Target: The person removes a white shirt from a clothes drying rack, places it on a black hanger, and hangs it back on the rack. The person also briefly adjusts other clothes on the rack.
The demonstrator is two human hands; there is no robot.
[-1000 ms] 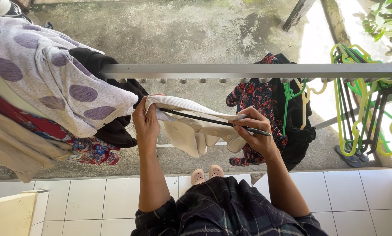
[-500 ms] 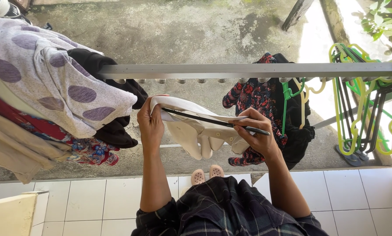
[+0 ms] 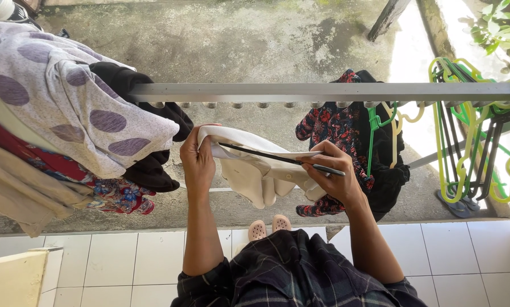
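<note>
Overhead, I see the grey metal rail (image 3: 323,91) running across the view, above a stained concrete floor (image 3: 255,34). On its left end hangs a heap of laundry topped by a pale garment with purple spots (image 3: 67,96), with a black cloth (image 3: 147,142) draped just beside it. Further right, a dark floral garment (image 3: 329,136) hangs from the rail, and at the far right a bunch of green and black empty hangers (image 3: 471,148) dangles. Between the heap and the floral piece, below the rail, I hold a cream garment (image 3: 260,173) stretched between both hands. My left hand (image 3: 198,162) pinches its ribbed edge, fingers curled tight over the fabric. My right hand (image 3: 331,176) closes around the other end, fingers pressed on the cloth and on a thin black hanger (image 3: 266,154), which runs through the garment from one hand to the other.
</note>
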